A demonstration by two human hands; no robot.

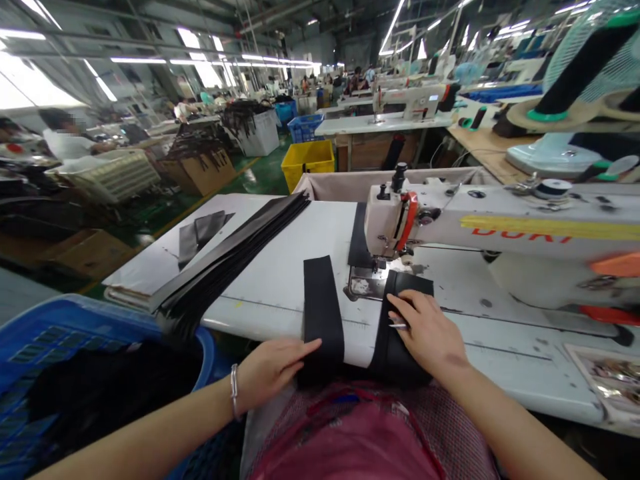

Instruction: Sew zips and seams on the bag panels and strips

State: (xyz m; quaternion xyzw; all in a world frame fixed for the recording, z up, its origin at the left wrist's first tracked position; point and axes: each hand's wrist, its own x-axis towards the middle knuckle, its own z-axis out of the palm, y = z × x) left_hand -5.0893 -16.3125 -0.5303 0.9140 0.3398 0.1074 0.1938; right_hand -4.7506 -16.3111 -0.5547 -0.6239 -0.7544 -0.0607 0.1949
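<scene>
A black strip of leather-like material (323, 300) bends in a U over the front table edge, its two arms lying on the white top. My left hand (273, 370) grips the strip's left edge, with a finger on top and the others partly hidden. My right hand (433, 330) lies on the right arm of the strip, fingers curled. A slim silver metal tool (397, 325) pokes out from under those fingers; its kind is unclear. Just beyond, the sewing machine (385, 223) has another black piece (359, 240) beside its needle area.
Long black strips (240, 247) lie stacked on the left, beside a small dark piece (203, 233). A blue basket (205, 353) of black material stands at lower left. A yellow crate (307, 160) and other machines are farther back. Small metal parts (617, 380) lie at right.
</scene>
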